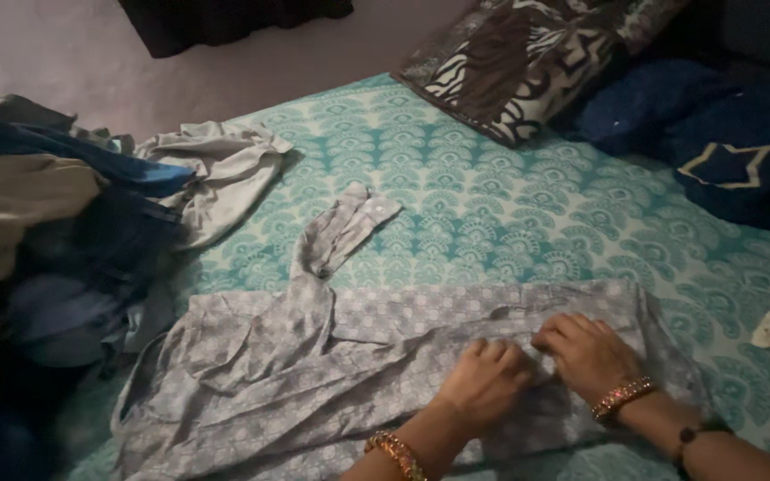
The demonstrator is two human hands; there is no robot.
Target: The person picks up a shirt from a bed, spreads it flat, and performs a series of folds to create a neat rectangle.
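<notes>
The one camera sits on my head, looking steeply down and forward across the bed (510, 214). My hands lie close at the near right edge; the pillow (528, 53) marks the far end.

Dim light. I worked at a bed (510, 214) covered by a teal fan-patterned sheet. Far right, a zebra-print pillow (519, 62) lay beside a dark blue cushion (724, 151). Far left, pale floor (64, 53) showed.
</notes>
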